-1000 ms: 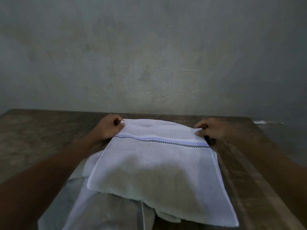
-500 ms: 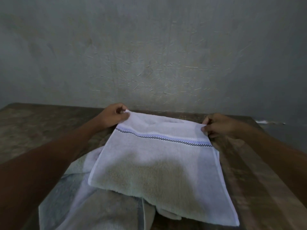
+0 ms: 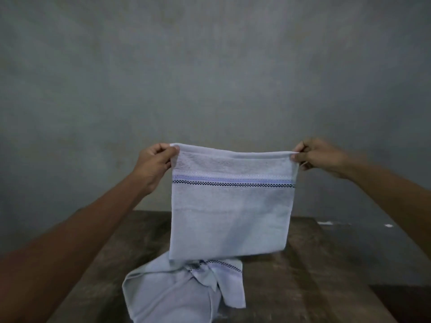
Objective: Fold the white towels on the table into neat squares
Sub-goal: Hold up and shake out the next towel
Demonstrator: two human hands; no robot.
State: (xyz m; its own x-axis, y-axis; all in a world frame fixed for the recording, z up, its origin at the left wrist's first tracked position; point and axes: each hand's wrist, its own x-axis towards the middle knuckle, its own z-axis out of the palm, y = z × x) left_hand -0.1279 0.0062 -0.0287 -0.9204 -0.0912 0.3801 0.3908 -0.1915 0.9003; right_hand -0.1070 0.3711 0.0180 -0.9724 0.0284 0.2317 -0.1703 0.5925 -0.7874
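— Up went the towel (image 3: 231, 217), off the table (image 3: 314, 276)?
— Yes. Left hand (image 3: 154, 162) and right hand (image 3: 319, 157) pinched its top corners, so it hung straight below the fingers (image 3: 171, 151), ready to fold.

Crumpled towel (image 3: 177, 297) on wooden table (image 3: 303, 276)

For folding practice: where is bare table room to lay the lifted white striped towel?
Bare dark wooden table lies right of the crumpled white towel heap, out to the right edge; a narrower strip lies left. The near middle is crowded.
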